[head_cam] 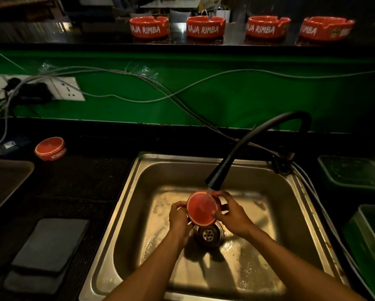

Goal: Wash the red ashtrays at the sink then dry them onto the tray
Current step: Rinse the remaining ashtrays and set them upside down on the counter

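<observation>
Dark and flat, a tray (6,181) is seen at the far left of the counter (84,181), with nothing visible on it. Just behind it, one red ashtray (50,148) is set upside down on the counter, and folded grey cloths (49,244) are laid nearer the front edge. Four more ashtrays lettered RAJA RIMBA (205,27) are lined up along the upper shelf (95,43), well apart from the sink.

Inside the steel sink (125,192), wet at the bottom, an ashtray (201,208) is held above the drain (208,235), tilted so that its underside is turned toward the camera. A stream of water from the black faucet (214,181) is received on its upper edge. The left hand (179,220) is closed in a grip on the ashtray's left rim, and the right hand (233,213) is curled round its right rim, thumb pressed on the base, so the ashtray is pinched between both.

At the far right, green plastic bins (353,172) are seen; their contents cannot be made out.
</observation>
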